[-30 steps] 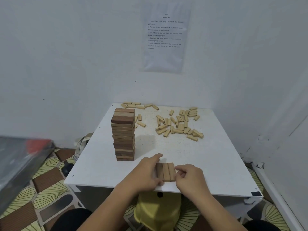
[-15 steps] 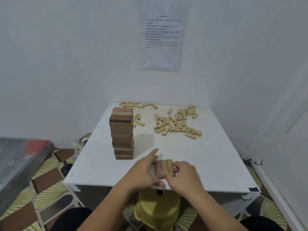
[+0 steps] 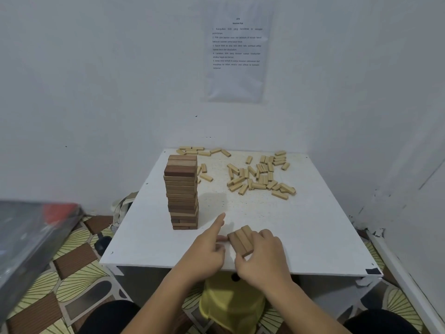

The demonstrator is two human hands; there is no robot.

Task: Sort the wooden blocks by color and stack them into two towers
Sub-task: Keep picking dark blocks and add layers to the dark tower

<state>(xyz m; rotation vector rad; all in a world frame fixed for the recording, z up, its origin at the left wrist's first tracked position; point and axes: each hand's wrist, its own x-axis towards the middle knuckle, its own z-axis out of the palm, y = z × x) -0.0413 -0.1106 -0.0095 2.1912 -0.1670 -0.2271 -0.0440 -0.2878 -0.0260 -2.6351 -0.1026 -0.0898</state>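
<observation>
- The right hand (image 3: 262,259) curls its fingers round three blocks (image 3: 240,241), brown and side by side, near the front edge of the table (image 3: 313,237).
- The left hand (image 3: 207,251) lies just left of them, index finger straight and pointing ahead, the other fingers curled at their left side; whether it grips them I cannot tell.
- The tower (image 3: 182,191) of brown blocks stands upright beyond the left hand, apart from it.
- Pale blocks (image 3: 260,175) lie scattered at the table's far side.

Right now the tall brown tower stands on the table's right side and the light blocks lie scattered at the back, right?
No: the head view shows the brown tower on the left side of the table. The light blocks do lie scattered at the back.
</observation>
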